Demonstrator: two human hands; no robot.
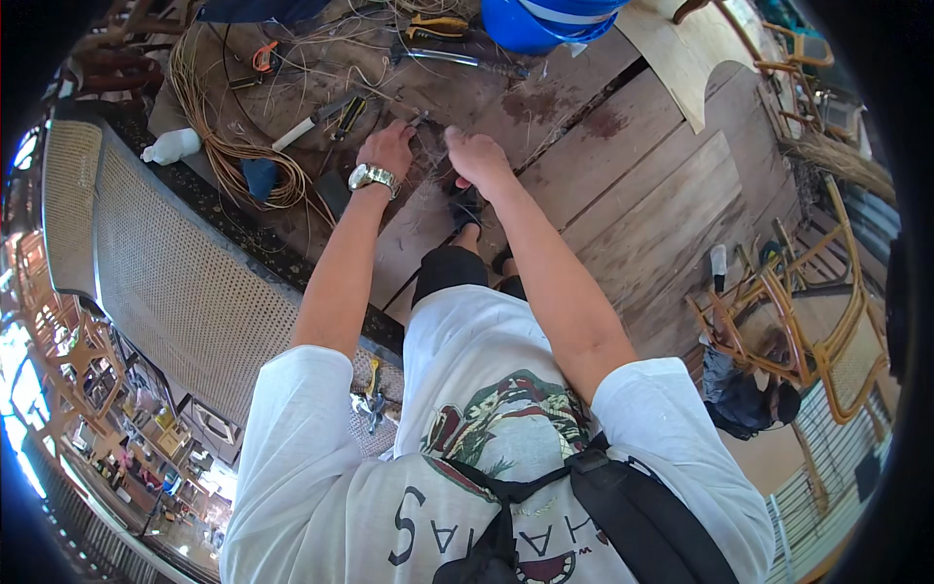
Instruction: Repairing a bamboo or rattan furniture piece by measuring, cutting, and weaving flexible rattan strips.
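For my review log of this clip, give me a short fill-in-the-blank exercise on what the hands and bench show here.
1. The left hand wears a silver ____ on its wrist.
2. Both hands, left and right hand, meet over the ____ plank floor.
3. The coil of cane strands lies to the person's ____ of the left hand.
4. The bucket at the top edge is ____ in colour.

Missing words: watch; wooden; left; blue

hands: 2, left hand [387,148] and right hand [474,156], at the cane coil [226,156] | blue bucket [545,21]: 1, beyond coil | white bottle [173,146]: 1, beside coil | wristwatch [373,176]: 1
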